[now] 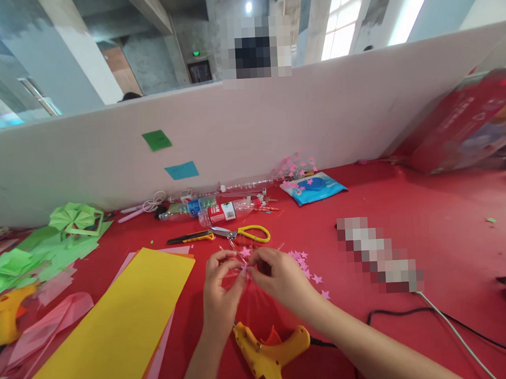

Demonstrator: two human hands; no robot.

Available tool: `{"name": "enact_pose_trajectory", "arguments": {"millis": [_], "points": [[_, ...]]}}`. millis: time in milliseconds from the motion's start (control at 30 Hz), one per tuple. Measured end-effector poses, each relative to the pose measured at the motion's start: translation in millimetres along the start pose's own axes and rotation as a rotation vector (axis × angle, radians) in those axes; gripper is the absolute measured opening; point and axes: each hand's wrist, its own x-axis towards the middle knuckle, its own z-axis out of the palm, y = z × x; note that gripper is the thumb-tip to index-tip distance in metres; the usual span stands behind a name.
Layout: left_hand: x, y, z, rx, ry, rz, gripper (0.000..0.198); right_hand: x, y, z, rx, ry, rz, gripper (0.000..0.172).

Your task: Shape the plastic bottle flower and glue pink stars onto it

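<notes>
Centrally, pink star (244,267): pinched at our clock's hub.
Left hand (222,286): thumb and bent index meet on the star; we extend it from seven o'clock.
Right hand (283,271): thumb and curled forefinger grip it too; we angle in from four o'clock.
Glue gun (268,361): six o'clock from both hands.

In front of you stands a long white partition (233,128), behind the red bench (389,205). Above its edge you can see a large room with a grey concrete wall (151,67) and a thick beam (152,11) overhead. On your left there is a pale pillar (85,57). A green sign (195,53) shines above a dark door (200,72). Farther right, you see tall bright windows (339,18), and one small lamp (249,7) glows high up.
</notes>
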Motion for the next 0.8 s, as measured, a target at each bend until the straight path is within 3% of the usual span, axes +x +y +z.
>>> {"name": "enact_pose_trajectory", "arguments": {"millis": [300, 567, 800], "points": [[-2.9, -5.3, -1.5, 0.122, 0.010, 0.132, 0.009, -6.1, -0.9, -1.9, -0.266, 0.017, -0.119, 0.012], [-4.6, -3.6, -2.6, 0.257, 0.045, 0.310, 0.009, -8.1, -4.9, -3.9, -0.257, 0.021, -0.141, 0.011], [-3.5, -6.4, -3.5, 0.250, 0.034, 0.334, 0.009, -8.5, -4.3, -3.8, -0.313, 0.031, -0.155, 0.010]]}}
